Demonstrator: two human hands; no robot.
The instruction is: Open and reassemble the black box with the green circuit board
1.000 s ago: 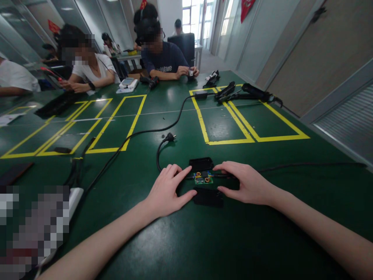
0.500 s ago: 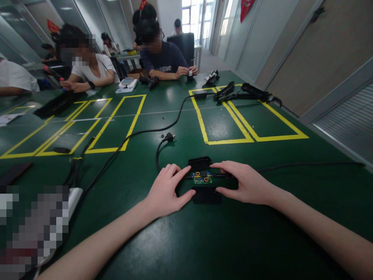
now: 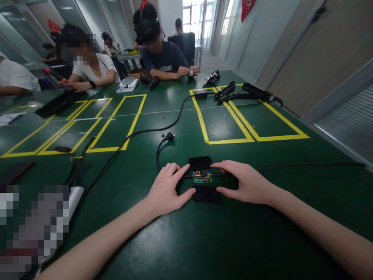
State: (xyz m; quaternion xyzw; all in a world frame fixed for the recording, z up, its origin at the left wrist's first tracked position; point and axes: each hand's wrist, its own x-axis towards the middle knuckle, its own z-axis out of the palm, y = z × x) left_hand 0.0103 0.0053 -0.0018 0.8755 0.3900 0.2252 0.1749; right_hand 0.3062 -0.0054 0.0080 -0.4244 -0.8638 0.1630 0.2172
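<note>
A small green circuit board with cables at both ends lies on the green table between two black case halves. One half lies behind the board, the other in front of it. My left hand rests flat to the left, fingers spread. Its forefinger is on the cable at the board's left end and its thumb touches the near half. My right hand rests flat to the right. Its forefinger is on the right-hand cable and its thumb is beside the near half.
A black cable ends in a plug just behind the hands. A white power strip and a dark phone lie to the left. Yellow tape rectangles mark the table. Black tools lie far right. Other people sit at the far end.
</note>
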